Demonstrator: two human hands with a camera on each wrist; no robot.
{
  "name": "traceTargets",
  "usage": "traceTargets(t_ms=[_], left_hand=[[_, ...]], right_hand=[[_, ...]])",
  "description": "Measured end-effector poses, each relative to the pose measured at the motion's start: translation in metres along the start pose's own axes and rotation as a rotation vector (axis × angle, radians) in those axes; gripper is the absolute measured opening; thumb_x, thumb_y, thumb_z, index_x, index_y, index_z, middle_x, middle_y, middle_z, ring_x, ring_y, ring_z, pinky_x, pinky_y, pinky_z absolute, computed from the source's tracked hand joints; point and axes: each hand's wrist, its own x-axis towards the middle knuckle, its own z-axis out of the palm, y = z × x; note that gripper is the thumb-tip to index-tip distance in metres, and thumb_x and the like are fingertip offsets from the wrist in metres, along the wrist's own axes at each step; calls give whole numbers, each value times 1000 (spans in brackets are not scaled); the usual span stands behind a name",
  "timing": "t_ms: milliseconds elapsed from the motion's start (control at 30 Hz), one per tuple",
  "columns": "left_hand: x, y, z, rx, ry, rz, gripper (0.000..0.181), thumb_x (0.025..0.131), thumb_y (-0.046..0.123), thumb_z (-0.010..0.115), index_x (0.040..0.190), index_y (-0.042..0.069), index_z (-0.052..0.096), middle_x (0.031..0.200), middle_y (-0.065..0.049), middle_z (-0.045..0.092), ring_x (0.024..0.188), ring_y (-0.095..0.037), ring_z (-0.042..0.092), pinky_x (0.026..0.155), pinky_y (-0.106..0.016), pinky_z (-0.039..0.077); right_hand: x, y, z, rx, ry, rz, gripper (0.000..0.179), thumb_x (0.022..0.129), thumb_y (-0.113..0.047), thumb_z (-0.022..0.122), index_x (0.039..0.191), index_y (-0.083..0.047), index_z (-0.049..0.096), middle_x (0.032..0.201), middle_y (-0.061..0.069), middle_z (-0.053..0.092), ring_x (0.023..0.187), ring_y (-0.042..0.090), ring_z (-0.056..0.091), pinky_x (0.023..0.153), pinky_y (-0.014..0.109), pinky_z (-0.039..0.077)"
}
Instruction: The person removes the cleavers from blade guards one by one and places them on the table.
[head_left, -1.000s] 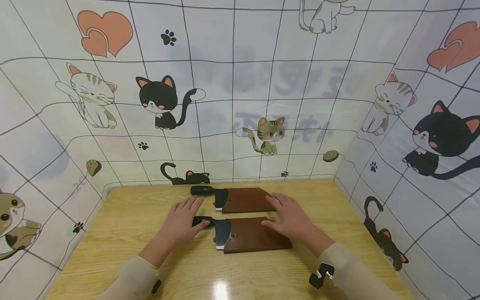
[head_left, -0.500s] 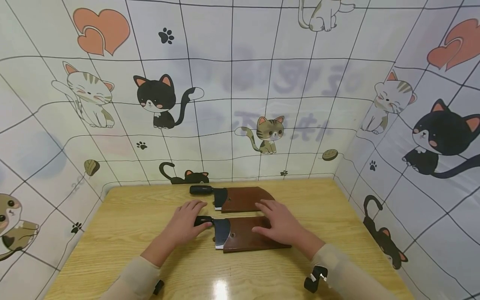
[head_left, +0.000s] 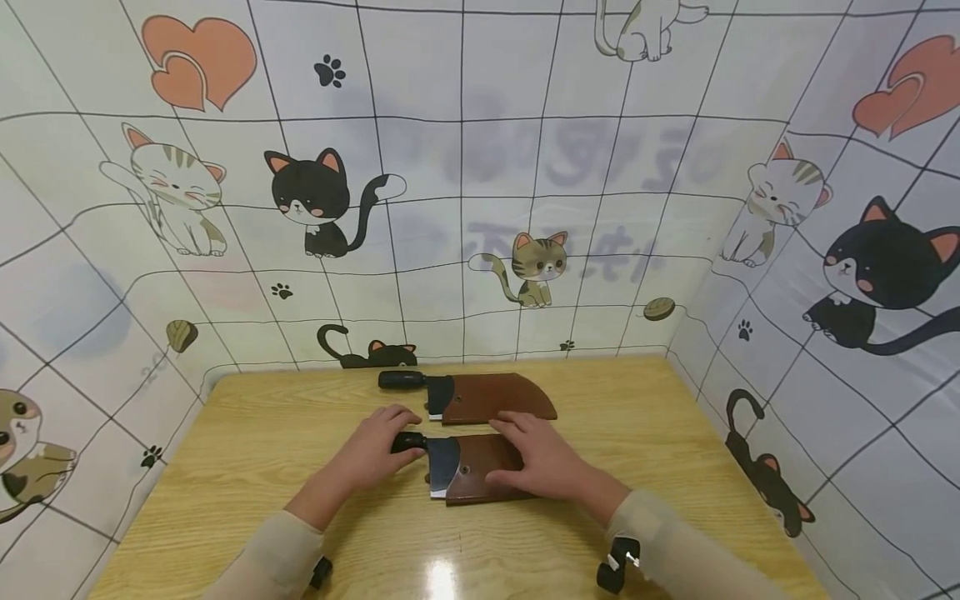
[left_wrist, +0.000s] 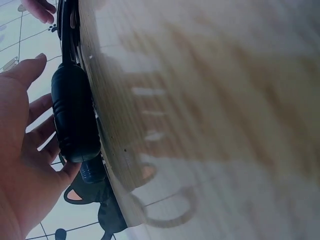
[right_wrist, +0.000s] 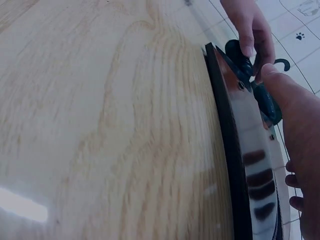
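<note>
Two cleavers in brown leather sheaths lie flat on the wooden table, black handles to the left. By the handle of the near cleaver (head_left: pixel 480 479) is my left hand (head_left: pixel 378 448), its fingers loosely bent around the handle's far side. In the left wrist view, the black handle (left_wrist: pixel 75 115) sits in front of the fingers and the thumb stands apart from it. My right hand (head_left: pixel 547 458) is spread over the right part of the near sheath, hiding that end. The right wrist view shows the fingers just above the sheath's shiny surface (right_wrist: pixel 255 145); contact is unclear.
Behind the near cleaver lies the second sheathed cleaver (head_left: pixel 491 398), close to the table's back edge. A cloth printed with cats (head_left: pixel 311 200) encloses the back and sides of the wooden table (head_left: pixel 225 475).
My right hand has moved left across the sheaths, off the far cleaver's tip and onto the near one. My left hand has shifted slightly right, closer around the near handle. Both cleavers stay put.
</note>
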Motion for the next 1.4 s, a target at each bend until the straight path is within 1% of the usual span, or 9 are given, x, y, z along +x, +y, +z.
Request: traceTargets(t_ms=[167,300,433,533,733,900,1033,1167,1400], left_hand=[[2,-2,1,-16,0,42,44,101,35,85,136,12,72,135,-2,66,129,-30,63,110,-56,50],[4,-5,1,-46,-15,51,40,100,30,86,133,12,73,131,-1,66,126,-28,64,109,-55,52],[5,-7,0,-88,-38,39,37,99,25,88,130,12,74,127,0,67,121,-26,65,107,-54,53],[6,-8,-3,-106,-52,26,32,98,22,88,126,14,75,123,1,67,117,-24,66,104,-53,54],[8,-8,-7,-106,-72,29,29,96,18,89,121,16,75,115,3,67,112,-23,67,102,-54,55],[12,-11,-7,-103,-92,20,30,96,17,90,121,15,74,114,3,67,111,-22,67,102,-53,55],[15,-13,-5,-92,-105,22,31,95,18,90,121,15,74,113,2,67,109,-21,66,101,-52,55],[17,-14,-5,-91,-115,20,32,94,19,92,120,16,74,112,3,66,107,-21,65,99,-52,55],[19,-15,-3,-113,-120,11,31,93,19,93,117,17,74,110,4,65,105,-20,64,99,-51,55]], right_hand=[[3,-5,5,41,-13,-28,100,93,-72,78,167,-13,49,167,13,49,154,35,46,121,63,39],[5,-7,9,58,-26,-36,101,90,-71,83,167,-15,49,165,9,50,153,30,47,122,59,40],[8,-5,15,35,-49,-38,104,87,-77,81,167,-20,48,163,2,50,150,25,49,121,53,43],[11,-5,20,16,-67,-47,105,86,-81,79,168,-23,47,163,0,48,149,23,49,120,52,44],[15,-8,24,14,-105,-37,110,84,-85,78,170,-27,44,167,0,45,153,25,45,122,55,41],[18,-12,26,-7,-114,-42,113,82,-87,77,171,-25,42,165,0,45,151,26,46,122,57,41],[19,-15,26,-23,-127,-56,116,81,-87,78,171,-24,42,162,0,46,149,25,46,122,54,41],[20,-18,26,-27,-142,-46,119,80,-88,79,172,-24,40,161,-1,46,150,23,44,123,52,39],[22,-17,30,-57,-135,-53,118,81,-91,73,171,-22,40,155,-2,47,143,20,47,119,49,43]])
